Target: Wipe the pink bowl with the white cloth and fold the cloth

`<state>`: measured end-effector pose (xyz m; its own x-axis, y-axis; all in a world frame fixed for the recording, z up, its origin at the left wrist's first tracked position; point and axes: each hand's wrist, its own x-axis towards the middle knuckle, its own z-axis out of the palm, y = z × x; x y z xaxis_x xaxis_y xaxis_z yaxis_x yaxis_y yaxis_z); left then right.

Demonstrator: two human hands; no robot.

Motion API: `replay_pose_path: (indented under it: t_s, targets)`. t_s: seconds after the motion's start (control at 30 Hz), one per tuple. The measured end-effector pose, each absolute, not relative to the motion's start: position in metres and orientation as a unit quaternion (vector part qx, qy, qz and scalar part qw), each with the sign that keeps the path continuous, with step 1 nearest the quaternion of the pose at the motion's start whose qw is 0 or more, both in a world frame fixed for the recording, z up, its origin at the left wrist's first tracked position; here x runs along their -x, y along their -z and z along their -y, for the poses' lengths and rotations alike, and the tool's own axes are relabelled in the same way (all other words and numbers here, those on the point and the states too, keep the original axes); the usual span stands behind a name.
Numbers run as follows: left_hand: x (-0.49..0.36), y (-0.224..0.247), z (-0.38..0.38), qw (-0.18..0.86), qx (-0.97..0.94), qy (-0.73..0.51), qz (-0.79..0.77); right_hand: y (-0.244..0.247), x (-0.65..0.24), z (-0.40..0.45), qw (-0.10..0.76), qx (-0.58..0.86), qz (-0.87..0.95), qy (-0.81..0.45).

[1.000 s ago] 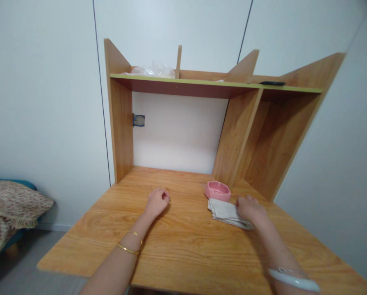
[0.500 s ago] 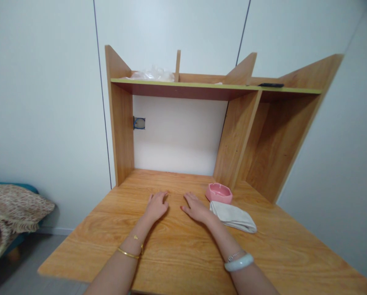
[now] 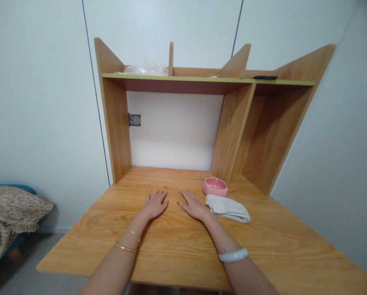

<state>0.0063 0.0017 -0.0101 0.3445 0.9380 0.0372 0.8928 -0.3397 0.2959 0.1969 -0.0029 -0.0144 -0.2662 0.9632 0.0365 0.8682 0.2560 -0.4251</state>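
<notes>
While lying folded on the wooden desktop (image 3: 177, 254), ungripped

Pale grey cloth (image 3: 229, 209) just right of the right hand (image 3: 195, 207), slanting lengthwise from far left to near right. Hard to tell whether touching the right wrist (image 3: 207, 217). Just behind its left end, pink ashtray (image 3: 215, 191). Left hand (image 3: 154, 205) and right both palm down, fingers outstretched, thumbs apart, gripping nothing. Forearms (image 3: 115, 262) cut off below. On the shelf (image 3: 195, 79), clear plastic bag (image 3: 146, 69), contents indistinct, and dark flat object (image 3: 265, 77), too thin to identify.
</notes>
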Motion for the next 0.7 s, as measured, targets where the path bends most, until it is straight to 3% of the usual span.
replay_pose_path:
  t_s: [0.7]
  targets:
    - [-0.0051, 0.0100, -0.0017, 0.109, -0.822, -0.089, -0.552, 0.0150, -0.2029, 0.0037, 0.159, 0.570, 0.787, -0.173]
